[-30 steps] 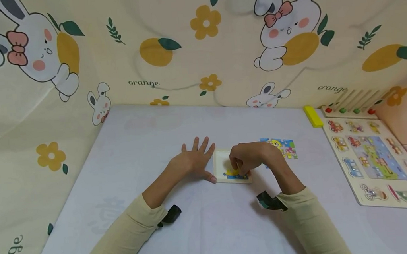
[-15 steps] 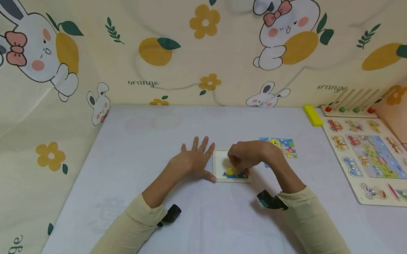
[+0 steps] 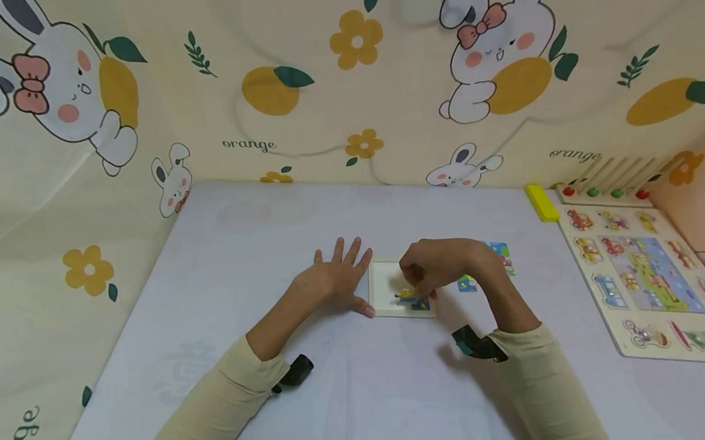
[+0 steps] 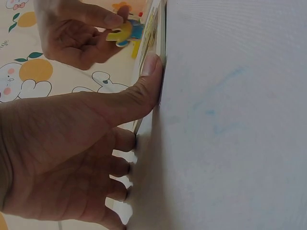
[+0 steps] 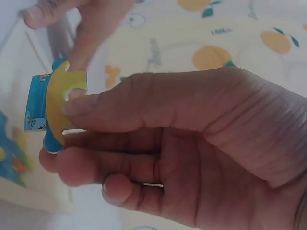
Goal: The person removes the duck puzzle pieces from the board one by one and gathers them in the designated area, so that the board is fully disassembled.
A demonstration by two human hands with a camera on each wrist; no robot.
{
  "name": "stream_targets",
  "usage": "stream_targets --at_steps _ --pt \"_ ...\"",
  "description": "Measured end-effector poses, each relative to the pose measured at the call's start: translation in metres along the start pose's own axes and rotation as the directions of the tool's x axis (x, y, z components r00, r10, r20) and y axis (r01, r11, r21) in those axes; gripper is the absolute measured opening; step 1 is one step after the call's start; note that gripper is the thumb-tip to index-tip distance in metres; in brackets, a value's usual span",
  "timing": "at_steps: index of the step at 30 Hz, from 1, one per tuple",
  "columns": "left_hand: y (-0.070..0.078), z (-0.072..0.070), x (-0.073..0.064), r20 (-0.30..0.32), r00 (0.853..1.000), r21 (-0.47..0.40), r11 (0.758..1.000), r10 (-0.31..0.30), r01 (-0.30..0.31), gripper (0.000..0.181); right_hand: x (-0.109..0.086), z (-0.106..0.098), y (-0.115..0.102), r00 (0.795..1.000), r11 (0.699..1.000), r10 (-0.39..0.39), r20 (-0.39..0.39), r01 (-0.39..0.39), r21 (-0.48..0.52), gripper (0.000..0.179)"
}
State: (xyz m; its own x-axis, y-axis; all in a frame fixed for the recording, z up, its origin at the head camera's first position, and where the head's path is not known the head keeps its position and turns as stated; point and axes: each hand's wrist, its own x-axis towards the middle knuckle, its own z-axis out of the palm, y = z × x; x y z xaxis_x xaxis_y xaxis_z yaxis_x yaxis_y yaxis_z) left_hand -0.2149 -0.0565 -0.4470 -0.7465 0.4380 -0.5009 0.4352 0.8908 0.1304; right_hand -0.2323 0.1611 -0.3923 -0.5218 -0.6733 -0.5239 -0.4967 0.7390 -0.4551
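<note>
A small wooden puzzle tray (image 3: 385,279) lies on the table between the hands. My left hand (image 3: 332,280) is spread at its left side; in the left wrist view the thumb (image 4: 151,67) rests against the tray's edge. My right hand (image 3: 439,265) is above the tray, pinching a yellow and blue jigsaw piece (image 5: 57,103) between thumb and fingers. That piece is tilted up over the tray, with a knob on either side. Another, mostly blue piece (image 5: 9,158) lies in the tray's lower right corner.
Several joined jigsaw pieces (image 3: 500,257) lie right of the tray, partly covered by the right forearm. Farther right are a large wooden picture board (image 3: 609,324), a yellow block (image 3: 541,203) and a rack with upright sticks (image 3: 605,192). A bunny-print cloth (image 3: 320,126) hangs behind the table.
The right hand has shifted slightly up and right, its forearm covering more of the joined pieces. The yellow and blue piece, low in the tray before, is now raised and tilted. The left hand stays put.
</note>
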Motion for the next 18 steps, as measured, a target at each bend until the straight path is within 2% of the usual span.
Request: stream_targets --at_steps 4,7,11,18 --pt "0.001 0.000 0.000 -0.003 1.000 0.001 1.000 0.001 -0.001 0.116 -0.013 -0.006 0.008 0.999 0.999 -0.006 -0.041 0.007 0.038 0.014" --pt "0.001 -0.001 0.000 0.001 1.000 0.000 1.000 0.003 -0.003 0.117 -0.027 -0.011 0.017 0.998 0.996 0.022 -0.055 -0.018 0.085 0.013" --pt "0.002 -0.001 0.000 0.002 1.000 -0.003 1.000 -0.001 0.001 0.117 -0.046 -0.017 0.031 0.994 0.984 0.094 -0.056 -0.084 0.155 0.008" --pt "0.003 -0.001 0.000 -0.008 1.000 0.000 1.000 -0.010 0.010 0.116 -0.073 -0.020 0.067 0.971 0.960 0.236 -0.045 -0.226 0.168 0.003"
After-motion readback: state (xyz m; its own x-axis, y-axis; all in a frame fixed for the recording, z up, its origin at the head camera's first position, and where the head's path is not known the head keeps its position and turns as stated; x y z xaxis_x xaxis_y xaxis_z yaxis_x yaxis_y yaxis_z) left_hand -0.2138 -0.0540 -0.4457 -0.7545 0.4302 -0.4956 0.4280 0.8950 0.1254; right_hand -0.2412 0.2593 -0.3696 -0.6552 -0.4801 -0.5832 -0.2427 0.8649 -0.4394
